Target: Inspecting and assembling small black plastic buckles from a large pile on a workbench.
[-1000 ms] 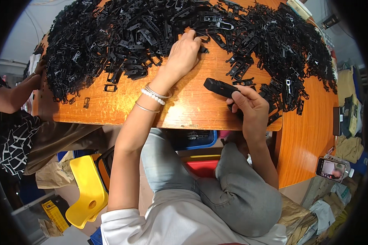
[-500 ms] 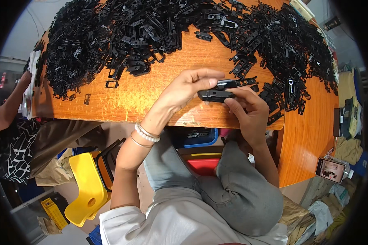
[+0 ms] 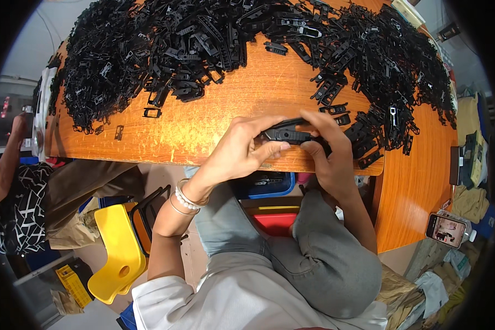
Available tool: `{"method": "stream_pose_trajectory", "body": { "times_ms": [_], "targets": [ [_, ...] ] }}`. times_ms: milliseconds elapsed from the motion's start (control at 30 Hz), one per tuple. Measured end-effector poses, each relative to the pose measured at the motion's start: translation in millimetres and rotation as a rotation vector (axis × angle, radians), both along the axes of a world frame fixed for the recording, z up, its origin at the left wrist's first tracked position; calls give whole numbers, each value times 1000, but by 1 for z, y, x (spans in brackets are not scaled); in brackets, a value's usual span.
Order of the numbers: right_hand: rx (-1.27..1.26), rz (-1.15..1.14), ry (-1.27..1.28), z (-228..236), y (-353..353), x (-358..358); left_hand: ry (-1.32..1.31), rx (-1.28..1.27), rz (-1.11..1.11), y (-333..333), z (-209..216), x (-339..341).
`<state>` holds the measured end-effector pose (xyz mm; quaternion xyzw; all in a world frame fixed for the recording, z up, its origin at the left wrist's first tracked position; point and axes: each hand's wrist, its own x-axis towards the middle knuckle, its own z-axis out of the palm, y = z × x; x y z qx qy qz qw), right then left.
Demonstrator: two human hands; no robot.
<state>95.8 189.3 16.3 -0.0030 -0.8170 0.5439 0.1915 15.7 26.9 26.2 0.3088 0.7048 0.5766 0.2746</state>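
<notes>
Just above the table's front edge, both hands hold a long black plastic part [image 3: 289, 136] with a small round hole in its face. My left hand [image 3: 246, 147] grips its left end, thumb below and fingers above. My right hand [image 3: 332, 154] closes on the right end, its thumb under the part and the forefinger over the top. A thinner black piece seems to lie along its upper edge; my fingers partly hide it. Right of my right hand lie loose black frame-shaped parts [image 3: 335, 109].
Big heaps of black plastic parts [image 3: 203, 41] cover the back and right of the wooden table [image 3: 214, 121]. A blue bin [image 3: 267, 190] sits under the edge, near a yellow stool [image 3: 113, 242]. A phone [image 3: 446, 230] is at the right; another person's arm [image 3: 8, 151] is at far left.
My left hand has come lower and now has its thumb beneath the black part. The right forefinger has risen over the top. At far left, the other person's hand has moved.
</notes>
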Motion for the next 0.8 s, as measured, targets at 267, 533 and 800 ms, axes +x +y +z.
{"method": "stream_pose_trajectory", "body": {
  "times_ms": [267, 533, 800],
  "targets": [
    [-133, 78, -111, -2, 7, 3, -158, 36, -16, -2, -8, 5],
    [-253, 559, -596, -5, -1, 10, 401, -62, 182, 9, -36, -49],
    [-382, 416, -413, -9, 15, 3, 1119, -229, 333, 66, -60, -125]
  ]
}}
